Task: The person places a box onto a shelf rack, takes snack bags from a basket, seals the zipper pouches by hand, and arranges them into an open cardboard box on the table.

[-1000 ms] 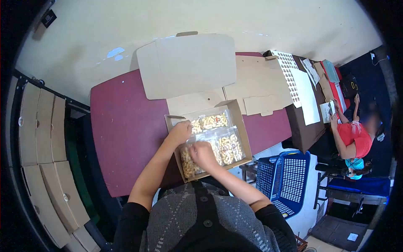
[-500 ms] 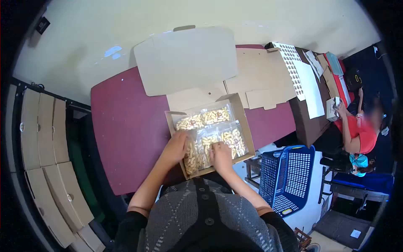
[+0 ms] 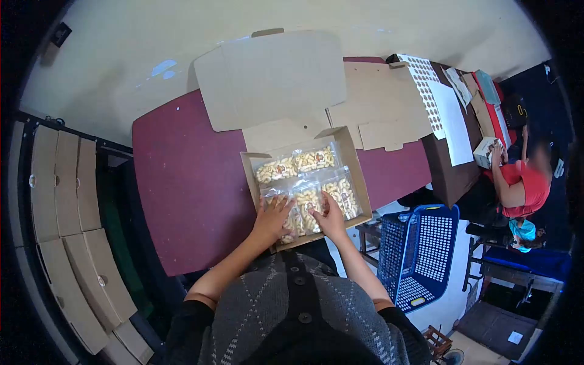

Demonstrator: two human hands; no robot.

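Note:
An open cardboard box on the table in front of me holds several clear bags of pale, curved nuts that look like cashews. My left hand lies with fingers spread on the front-left bag, covering much of it. On the front-middle bag rests my right hand, thumb and fingers apart over its right side. Beside that hand is the front-right bag. Two more bags lie along the back of the box, the back-left bag and the back-right bag.
The maroon table carries a large upright cardboard lid and flat cardboard. Sticker sheets lie at the right. A blue plastic basket stands on the floor; a person in red handles a small box.
My left hand has moved from the box's left edge onto the front-left bag, which now lies flatter, its fingers spreading. My right hand has shifted slightly right and opened out.

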